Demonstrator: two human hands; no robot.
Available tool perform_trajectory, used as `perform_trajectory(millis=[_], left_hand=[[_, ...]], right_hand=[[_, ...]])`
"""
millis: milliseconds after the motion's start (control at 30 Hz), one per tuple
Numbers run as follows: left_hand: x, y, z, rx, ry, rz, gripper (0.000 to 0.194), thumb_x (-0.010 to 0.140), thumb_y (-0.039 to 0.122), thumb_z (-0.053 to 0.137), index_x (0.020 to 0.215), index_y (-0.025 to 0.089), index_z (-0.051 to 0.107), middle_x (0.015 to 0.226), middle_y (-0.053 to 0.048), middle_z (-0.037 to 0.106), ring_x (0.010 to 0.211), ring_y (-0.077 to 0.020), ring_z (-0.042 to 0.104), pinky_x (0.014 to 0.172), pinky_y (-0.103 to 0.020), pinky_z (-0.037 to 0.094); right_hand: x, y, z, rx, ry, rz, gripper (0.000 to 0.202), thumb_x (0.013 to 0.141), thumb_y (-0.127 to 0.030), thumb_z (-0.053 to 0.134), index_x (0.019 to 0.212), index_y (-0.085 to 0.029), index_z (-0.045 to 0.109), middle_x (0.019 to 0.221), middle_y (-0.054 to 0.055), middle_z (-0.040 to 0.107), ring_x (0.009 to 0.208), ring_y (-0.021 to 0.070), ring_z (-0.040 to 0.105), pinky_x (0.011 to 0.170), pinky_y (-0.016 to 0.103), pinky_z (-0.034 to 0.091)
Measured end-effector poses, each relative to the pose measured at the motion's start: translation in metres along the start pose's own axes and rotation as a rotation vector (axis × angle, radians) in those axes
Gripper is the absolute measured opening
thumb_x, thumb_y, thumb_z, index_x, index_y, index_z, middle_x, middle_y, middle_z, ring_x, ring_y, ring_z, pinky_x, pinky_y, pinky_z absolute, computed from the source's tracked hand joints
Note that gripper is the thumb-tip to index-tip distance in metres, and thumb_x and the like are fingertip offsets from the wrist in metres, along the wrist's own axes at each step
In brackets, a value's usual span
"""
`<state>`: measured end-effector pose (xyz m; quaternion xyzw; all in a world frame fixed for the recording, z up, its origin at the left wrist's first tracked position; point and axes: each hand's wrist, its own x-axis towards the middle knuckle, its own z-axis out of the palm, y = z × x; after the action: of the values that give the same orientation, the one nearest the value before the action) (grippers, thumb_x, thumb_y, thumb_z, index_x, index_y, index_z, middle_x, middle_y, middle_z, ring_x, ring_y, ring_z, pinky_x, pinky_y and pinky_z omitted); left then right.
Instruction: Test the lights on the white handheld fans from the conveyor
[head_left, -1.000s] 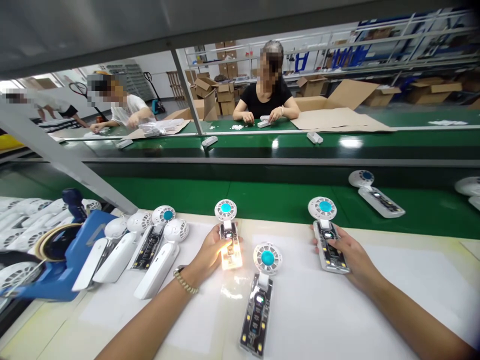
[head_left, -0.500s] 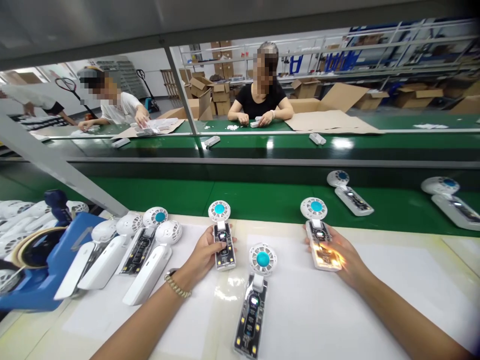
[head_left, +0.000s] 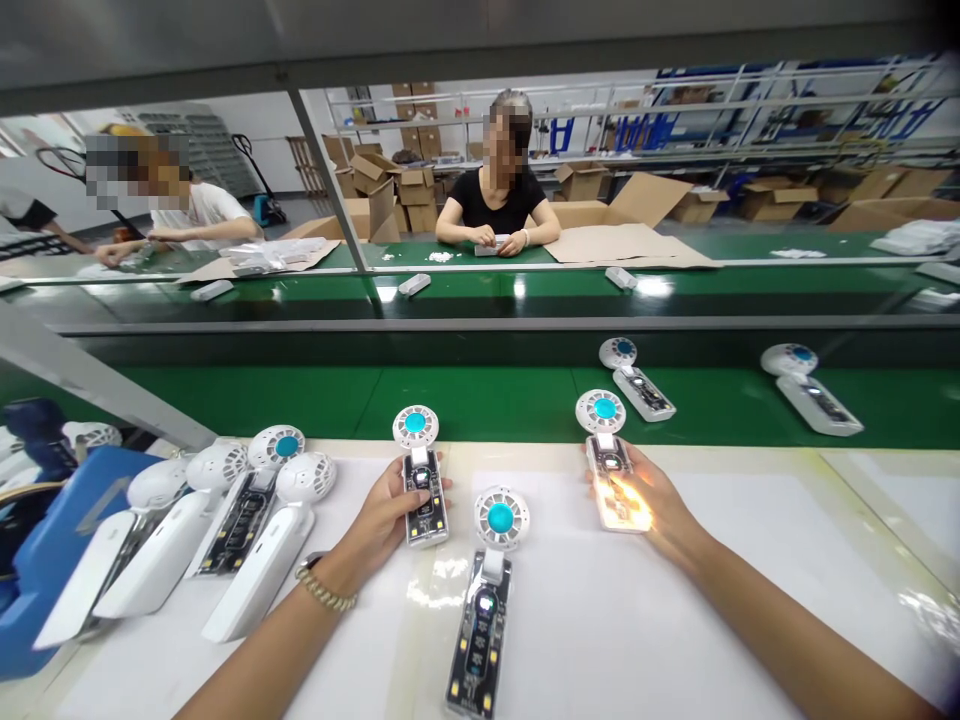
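Observation:
My left hand (head_left: pixel 386 510) is wrapped round a handheld fan (head_left: pixel 426 500) with a black circuit board and a blue-centred round head, its thumb on the board. In my right hand (head_left: pixel 656 495) is a similar fan (head_left: pixel 602 412), whose lower board glows bright orange-white. Between my forearms a third fan (head_left: pixel 480 630) lies board up on the white sheet, untouched. To the left lie several more fans, among them one with its board exposed (head_left: pixel 241 520) and one with a white back (head_left: pixel 262 575).
A blue tape dispenser (head_left: pixel 97 530) stands at the far left. Two fans (head_left: pixel 646 393) (head_left: pixel 819 404) lie on the green belt (head_left: pixel 495 400). Across the line, a person in black (head_left: pixel 499 210) handles a white part; a person in white (head_left: pixel 202 215) sits left.
The whole view has shifted, so most things appear further left. The two fans on the belt have moved left relative to the table. Both hands keep their holds; the glow in my right hand looks brighter.

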<state>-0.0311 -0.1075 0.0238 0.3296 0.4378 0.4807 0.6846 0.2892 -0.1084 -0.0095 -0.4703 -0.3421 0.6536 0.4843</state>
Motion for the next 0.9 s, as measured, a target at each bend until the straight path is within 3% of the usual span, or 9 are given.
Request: perform_trajectory(millis=[133, 333, 500, 767, 900], left_hand=[[0.0007, -0.0002, -0.0008, -0.005, -0.006, 0.001, 0.048, 0.062, 0.006, 0.068, 0.104, 0.017, 0.048, 0.126, -0.011, 0.049, 0.093, -0.0241, 0.061, 0.075, -0.037, 0.054], [-0.0009, 0.0026, -0.0015, 0.018, -0.022, -0.068, 0.052, 0.064, 0.008, 0.068, 0.111, 0.017, 0.046, 0.108, -0.010, 0.061, 0.082, -0.0211, 0.065, 0.075, -0.034, 0.053], [-0.0001, 0.0017, -0.0031, 0.030, -0.026, -0.050, 0.052, 0.063, 0.010, 0.069, 0.111, 0.016, 0.047, 0.102, -0.010, 0.063, 0.084, -0.0225, 0.064, 0.078, -0.035, 0.052], [0.0021, -0.0025, -0.0069, 0.015, -0.082, -0.016, 0.054, 0.060, 0.010, 0.072, 0.108, 0.017, 0.047, 0.118, -0.013, 0.055, 0.091, -0.0253, 0.062, 0.075, -0.036, 0.054], [0.0014, -0.0021, -0.0070, 0.029, -0.082, -0.035, 0.054, 0.061, 0.011, 0.071, 0.110, 0.017, 0.047, 0.110, -0.013, 0.060, 0.084, -0.0236, 0.065, 0.075, -0.036, 0.053]], right_hand=[[-0.0027, -0.0033, 0.0037, -0.022, 0.010, 0.017, 0.054, 0.069, -0.036, 0.066, 0.118, -0.026, 0.046, 0.090, 0.006, 0.067, 0.074, 0.0218, 0.063, 0.066, 0.035, 0.050], [-0.0021, -0.0028, 0.0061, -0.012, -0.016, -0.068, 0.051, 0.069, -0.036, 0.067, 0.116, -0.026, 0.048, 0.112, 0.007, 0.060, 0.080, 0.0198, 0.062, 0.070, 0.033, 0.050], [-0.0015, -0.0027, 0.0052, -0.030, -0.028, -0.088, 0.052, 0.067, -0.039, 0.068, 0.114, -0.025, 0.050, 0.120, 0.008, 0.054, 0.089, 0.0235, 0.061, 0.071, 0.035, 0.051], [-0.0029, 0.0027, 0.0033, -0.026, -0.071, -0.102, 0.067, 0.064, -0.038, 0.071, 0.124, -0.028, 0.041, 0.127, 0.010, 0.049, 0.103, 0.0281, 0.056, 0.075, 0.037, 0.052], [-0.0034, 0.0006, 0.0017, -0.055, -0.085, -0.069, 0.070, 0.065, -0.037, 0.071, 0.127, -0.027, 0.039, 0.122, 0.011, 0.054, 0.102, 0.0294, 0.057, 0.075, 0.040, 0.052]])
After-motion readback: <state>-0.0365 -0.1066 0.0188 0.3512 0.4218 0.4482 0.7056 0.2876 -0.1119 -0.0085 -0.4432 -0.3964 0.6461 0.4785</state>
